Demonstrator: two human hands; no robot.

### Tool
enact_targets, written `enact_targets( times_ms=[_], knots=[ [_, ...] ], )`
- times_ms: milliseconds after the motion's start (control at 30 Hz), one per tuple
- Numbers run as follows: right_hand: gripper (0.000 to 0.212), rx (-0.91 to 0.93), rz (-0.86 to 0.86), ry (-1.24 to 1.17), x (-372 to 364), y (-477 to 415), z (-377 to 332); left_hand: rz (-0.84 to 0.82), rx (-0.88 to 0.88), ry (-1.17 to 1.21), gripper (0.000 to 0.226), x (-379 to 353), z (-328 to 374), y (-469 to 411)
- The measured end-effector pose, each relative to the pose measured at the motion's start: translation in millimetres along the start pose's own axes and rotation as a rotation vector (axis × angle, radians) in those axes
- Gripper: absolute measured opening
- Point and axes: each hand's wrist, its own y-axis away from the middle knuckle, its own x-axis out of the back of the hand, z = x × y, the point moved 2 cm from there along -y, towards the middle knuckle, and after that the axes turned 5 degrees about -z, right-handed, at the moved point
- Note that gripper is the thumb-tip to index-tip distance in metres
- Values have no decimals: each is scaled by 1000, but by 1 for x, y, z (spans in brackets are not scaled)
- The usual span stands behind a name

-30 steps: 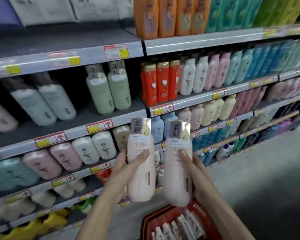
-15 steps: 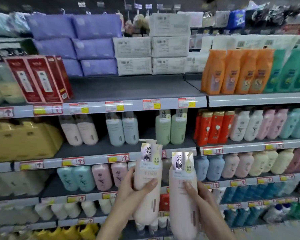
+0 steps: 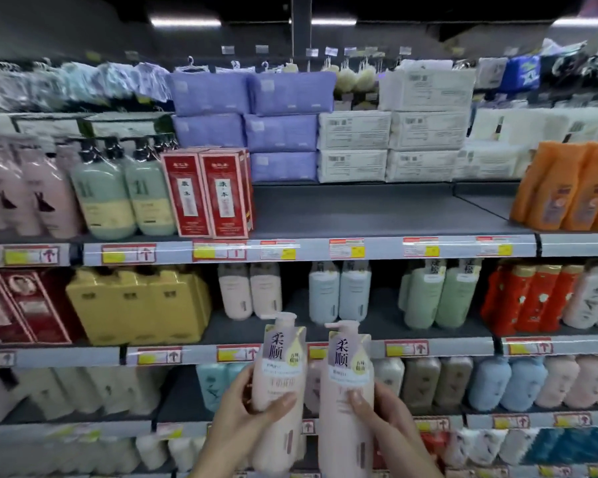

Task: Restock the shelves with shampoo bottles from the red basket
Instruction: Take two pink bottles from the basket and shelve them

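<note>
I hold two pale pink pump bottles of shampoo upright, side by side, in front of the shelves. My left hand [image 3: 246,412] grips the left bottle [image 3: 279,381] with the thumb across its front. My right hand [image 3: 385,417] grips the right bottle [image 3: 346,401] the same way. Both bottles carry a grey label with large black characters and a yellow drop. Behind their pump tops stands a pair of matching pink bottles [image 3: 250,291] on the second shelf. The red basket is out of view.
The upper grey shelf [image 3: 377,208] has a wide bare stretch between red boxes [image 3: 208,194] and orange bottles [image 3: 573,188]. Purple packs [image 3: 252,125] and white packs [image 3: 390,132] are stacked behind it. Yellow packs [image 3: 135,305], light blue bottles [image 3: 339,291] and green bottles [image 3: 439,294] fill the second shelf.
My view has tilted upward, the basket and floor dropping out and the top shelves coming in. Both hands keep their bottles, now low in the frame.
</note>
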Motion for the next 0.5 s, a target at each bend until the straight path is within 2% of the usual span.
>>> enact_targets(
  times_ms=[67, 133, 233, 300, 433, 500],
  knots=[
    [51, 13, -9, 28, -23, -13, 5, -6, -16, -13, 93, 25, 0, -4],
    [49, 25, -12, 38, -43, -23, 5, 12, -30, -25, 75, 47, 0, -8],
    [57, 52, -8, 61, -64, -36, 0, 42, -58, -50, 58, 69, 2, -12],
    [53, 61, -8, 71, -75, -43, -2, 63, -74, -49, 53, 81, 4, -16],
    [31, 73, -7, 87, -89, -56, -8, 94, -68, -33, 53, 100, 10, -25],
    [29, 72, -22, 100, -92, -62, -10, 98, -67, -31, 53, 106, 13, -29]
  ],
)
